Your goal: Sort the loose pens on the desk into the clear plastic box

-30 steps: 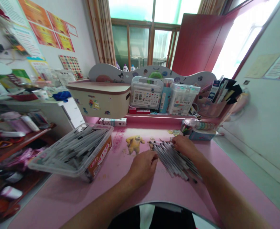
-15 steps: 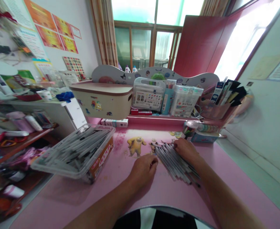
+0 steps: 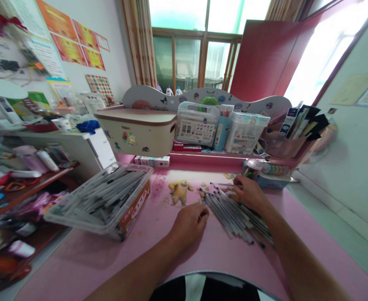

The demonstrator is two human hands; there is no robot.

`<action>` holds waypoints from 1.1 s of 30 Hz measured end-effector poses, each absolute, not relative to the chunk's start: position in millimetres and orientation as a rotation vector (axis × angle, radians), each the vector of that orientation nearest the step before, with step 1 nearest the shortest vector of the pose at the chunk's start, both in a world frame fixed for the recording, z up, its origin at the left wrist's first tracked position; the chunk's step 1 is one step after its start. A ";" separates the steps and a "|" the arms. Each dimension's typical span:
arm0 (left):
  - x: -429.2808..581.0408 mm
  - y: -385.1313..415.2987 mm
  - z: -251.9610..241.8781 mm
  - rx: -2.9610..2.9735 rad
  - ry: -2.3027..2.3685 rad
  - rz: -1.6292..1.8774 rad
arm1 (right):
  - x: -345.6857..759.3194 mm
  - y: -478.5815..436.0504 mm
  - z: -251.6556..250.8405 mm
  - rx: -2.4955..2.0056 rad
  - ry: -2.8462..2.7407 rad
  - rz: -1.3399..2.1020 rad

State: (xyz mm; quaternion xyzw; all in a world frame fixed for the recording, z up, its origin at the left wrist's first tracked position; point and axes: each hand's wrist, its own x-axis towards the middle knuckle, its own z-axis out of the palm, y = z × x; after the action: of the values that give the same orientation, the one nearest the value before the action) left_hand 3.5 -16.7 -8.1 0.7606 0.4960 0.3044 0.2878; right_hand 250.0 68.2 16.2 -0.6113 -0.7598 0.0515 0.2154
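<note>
Thin grey pens point(image 3: 226, 213) with dark ends lie in a loose fanned bundle on the pink desk point(image 3: 158, 251). My right hand point(image 3: 249, 193) is over the far right end of the bundle, its fingers pinched on one pen point(image 3: 222, 184) that points left, crosswise to the others. Just left of the bundle, my left hand point(image 3: 190, 221) rests on the desk with curled fingers; nothing shows in them. A clear plastic box point(image 3: 136, 196) heaped with more such pens stands at the desk's left.
Behind the bundle are a jar point(image 3: 252, 167) and a blue box point(image 3: 273, 181). Along the back shelf stand a lidded cream bin point(image 3: 136, 133), a clear carry case point(image 3: 196, 125), a marker case point(image 3: 246, 133) and a pink pen holder point(image 3: 280, 144). A small carton point(image 3: 152, 161) lies below the bin.
My right hand has shifted slightly right and up, with one pen now turned crosswise in its fingers. Pens under it have spread to the right. My left hand has stayed in place.
</note>
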 end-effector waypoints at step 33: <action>-7.1 -3.2 -7.2 1.169 0.776 0.970 | 152.1 16.7 36.2 -1.065 -1.565 1.404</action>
State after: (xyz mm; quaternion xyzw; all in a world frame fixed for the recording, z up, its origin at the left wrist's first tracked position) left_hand -7.1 -3.2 -7.2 0.5161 0.3427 0.4283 0.6578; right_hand 152.1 16.7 36.2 -0.4174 -0.6137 0.5503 0.3824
